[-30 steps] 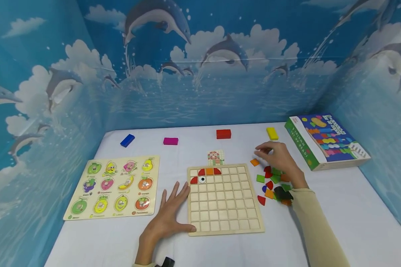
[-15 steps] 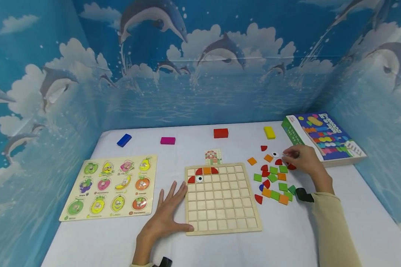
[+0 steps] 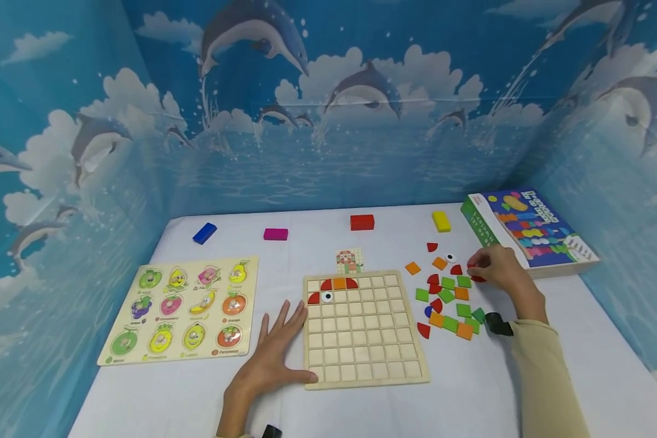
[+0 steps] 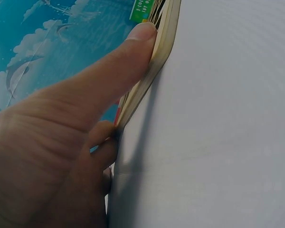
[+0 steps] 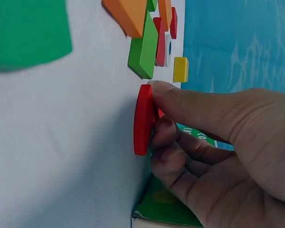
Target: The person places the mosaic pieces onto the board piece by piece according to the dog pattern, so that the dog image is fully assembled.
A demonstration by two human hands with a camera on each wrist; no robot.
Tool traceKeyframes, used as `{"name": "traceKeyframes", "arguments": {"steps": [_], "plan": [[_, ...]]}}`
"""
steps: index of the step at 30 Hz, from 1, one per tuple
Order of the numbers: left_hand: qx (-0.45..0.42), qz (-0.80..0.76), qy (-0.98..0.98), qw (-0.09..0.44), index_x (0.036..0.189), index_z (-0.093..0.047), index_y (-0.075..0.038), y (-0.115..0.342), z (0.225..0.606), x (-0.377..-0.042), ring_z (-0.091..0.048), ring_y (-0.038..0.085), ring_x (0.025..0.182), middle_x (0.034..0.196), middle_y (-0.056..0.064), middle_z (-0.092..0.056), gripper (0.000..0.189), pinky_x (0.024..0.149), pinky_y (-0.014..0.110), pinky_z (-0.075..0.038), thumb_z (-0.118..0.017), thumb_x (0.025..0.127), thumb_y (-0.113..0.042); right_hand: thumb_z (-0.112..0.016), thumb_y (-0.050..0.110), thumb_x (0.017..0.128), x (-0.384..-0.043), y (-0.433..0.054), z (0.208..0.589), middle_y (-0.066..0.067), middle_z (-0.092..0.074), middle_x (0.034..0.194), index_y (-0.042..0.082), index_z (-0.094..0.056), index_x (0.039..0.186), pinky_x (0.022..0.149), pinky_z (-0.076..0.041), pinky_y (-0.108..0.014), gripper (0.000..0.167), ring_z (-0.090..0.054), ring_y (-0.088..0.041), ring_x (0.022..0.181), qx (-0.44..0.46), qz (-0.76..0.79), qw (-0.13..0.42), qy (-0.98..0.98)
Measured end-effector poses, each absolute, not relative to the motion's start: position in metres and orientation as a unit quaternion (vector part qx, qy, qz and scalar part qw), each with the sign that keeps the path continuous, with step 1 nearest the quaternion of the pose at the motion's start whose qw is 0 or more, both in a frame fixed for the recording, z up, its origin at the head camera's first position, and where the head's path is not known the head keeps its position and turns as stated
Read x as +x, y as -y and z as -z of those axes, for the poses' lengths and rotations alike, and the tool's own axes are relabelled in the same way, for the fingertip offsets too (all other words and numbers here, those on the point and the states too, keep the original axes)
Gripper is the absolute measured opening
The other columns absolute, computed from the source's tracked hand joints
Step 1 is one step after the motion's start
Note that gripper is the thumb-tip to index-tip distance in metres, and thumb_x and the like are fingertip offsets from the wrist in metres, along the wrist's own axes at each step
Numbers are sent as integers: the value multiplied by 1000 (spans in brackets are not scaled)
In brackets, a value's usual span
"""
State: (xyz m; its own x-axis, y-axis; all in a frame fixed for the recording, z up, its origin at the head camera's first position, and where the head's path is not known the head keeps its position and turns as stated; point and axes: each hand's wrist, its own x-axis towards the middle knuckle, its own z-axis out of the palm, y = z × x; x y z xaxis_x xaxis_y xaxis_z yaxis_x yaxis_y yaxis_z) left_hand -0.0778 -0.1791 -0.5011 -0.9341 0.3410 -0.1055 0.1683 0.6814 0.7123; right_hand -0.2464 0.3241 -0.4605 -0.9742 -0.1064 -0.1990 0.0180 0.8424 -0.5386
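Observation:
A square wooden grid board [image 3: 361, 337] lies on the table. In its upper left are red quarter-circle tiles [image 3: 352, 284], an orange square tile [image 3: 339, 283] and a round eye tile [image 3: 327, 297]. My left hand [image 3: 274, 356] is spread along the board's left edge, with the thumb on the lower corner; the left wrist view shows this thumb [image 4: 118, 66] against the rim. To the right of the scattered tiles, my right hand [image 3: 500, 271] pinches a red quarter-circle tile [image 5: 143, 121] between thumb and fingertips, low over the table. More red shows just behind it.
Loose green, orange and red tiles [image 3: 449, 323] lie right of the board. Behind the board is a small pattern card [image 3: 350, 261]. A fruit puzzle board [image 3: 180, 310] lies left, a game box [image 3: 531, 228] right. Several coloured blocks [image 3: 362, 222] line the back.
My right hand has moved right, uncovering the loose tiles and an eye tile beside it, and now pinches a red tile. My left hand stays at the board's edge.

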Motion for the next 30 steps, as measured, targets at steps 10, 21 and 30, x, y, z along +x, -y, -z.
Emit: {"name": "traceKeyframes", "arguments": {"steps": [10,21,30], "plan": [[138,-370,-911,116,173,-24,-21,181,503,-77,2,22,169,180,-10,-18,132,134,55,13,-102,69,-42,-82,13,97,-243,-314,467,-16,-77,97,-6,-77,114,69,-56,-18,26,-66,-30,89,-15,332,50,-942],[142,-377,-909,111,173,-26,-20,181,503,-77,1,24,169,180,-8,-19,131,134,56,12,-102,68,-42,-74,10,103,-242,-281,466,-23,-79,100,-11,-73,125,67,-64,-23,31,-74,-23,72,-83,475,95,-871],[138,-379,-909,108,173,-27,-22,181,504,-77,1,23,169,180,-9,-20,132,134,55,11,-103,66,-42,-76,10,102,-242,-239,469,-19,-73,86,-5,-78,119,55,-54,-27,23,-59,-27,60,-145,486,124,-853]]}}
